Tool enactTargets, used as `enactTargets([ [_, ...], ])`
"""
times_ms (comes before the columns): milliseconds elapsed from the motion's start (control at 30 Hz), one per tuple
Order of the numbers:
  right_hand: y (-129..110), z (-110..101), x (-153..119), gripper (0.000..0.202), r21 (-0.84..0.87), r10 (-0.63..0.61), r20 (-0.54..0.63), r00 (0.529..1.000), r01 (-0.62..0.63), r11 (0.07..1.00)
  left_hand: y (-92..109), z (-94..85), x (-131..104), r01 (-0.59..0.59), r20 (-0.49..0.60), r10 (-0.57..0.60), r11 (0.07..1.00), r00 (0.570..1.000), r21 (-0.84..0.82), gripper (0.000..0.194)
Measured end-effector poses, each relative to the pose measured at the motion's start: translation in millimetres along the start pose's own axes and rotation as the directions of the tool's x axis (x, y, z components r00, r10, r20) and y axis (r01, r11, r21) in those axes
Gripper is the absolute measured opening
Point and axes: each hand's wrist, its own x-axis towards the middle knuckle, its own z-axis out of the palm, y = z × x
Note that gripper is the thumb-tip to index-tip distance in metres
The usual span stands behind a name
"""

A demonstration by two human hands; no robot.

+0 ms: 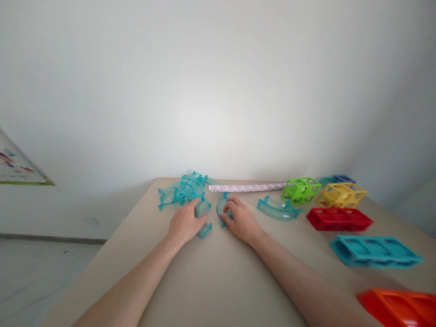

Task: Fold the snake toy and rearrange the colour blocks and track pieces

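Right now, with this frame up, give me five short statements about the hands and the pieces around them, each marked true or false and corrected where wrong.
1. The red block lies between the yellow block and the solid teal block. True.
2. The right hand is on the red block. False: it is at a curved translucent teal piece.
3. The left hand is at another translucent teal piece. True.
4. The patterned strip lies nearer the camera than both hands. False: it lies beyond them, toward the wall.
5. Most of the piled translucent pieces lie left of the strip. True.
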Motion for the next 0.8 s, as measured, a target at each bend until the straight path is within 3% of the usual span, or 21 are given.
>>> enactTargets([
  [100, 2, 0, 2, 0.021, 0.048, -0.003, -0.014, 1.000, 0.004, 0.999, -5, 0.3, 3, 0.069, -0.012, -0.069, 0.998, 0.998, -0.015, 0.049],
  [200, 3, 0, 1, 0.037, 0.123, 0.003, -0.055, 0.998, 0.004, 0.992, -7, 0.3, 7, 0.134, -0.026, -0.142, 0.969, 0.990, -0.208, 0.055],
  [300, 4, 1, 1, 0.040, 0.233, 0.049, -0.096, 0.994, -0.025, 0.972, -2, -0.2, 8, 0.234, 0.035, -0.246, 0.855, 0.969, -0.463, 0.064],
  [400, 6, 3, 1, 0.036, 0.382, 0.150, -0.116, 0.982, -0.095, 0.919, 9, -2.1, 6, 0.352, 0.126, -0.349, 0.719, 0.929, -0.599, 0.066],
  [500, 9, 8, 3, 0.030, 0.571, 0.279, -0.079, 0.957, -0.186, 0.799, 16, -5.5, 7, 0.344, 0.108, -0.378, 0.640, 0.919, -0.686, 0.063],
  [567, 10, 10, 5, 0.030, 0.694, 0.339, -0.031, 0.940, -0.224, 0.685, 15, -7.8, 8, 0.287, 0.013, -0.364, 0.712, 0.931, -0.641, 0.062],
  [667, 12, 9, 6, 0.034, 0.828, 0.373, 0.033, 0.927, -0.234, 0.509, 9, -10.2, 10, 0.150, -0.172, -0.223, 0.922, 0.960, -0.357, 0.056],
  [800, 12, 2, 6, 0.037, 0.923, 0.385, 0.089, 0.919, -0.222, 0.315, 6, -13.0, 9, 0.037, -0.225, -0.053, 0.996, 0.973, -0.076, 0.051],
])
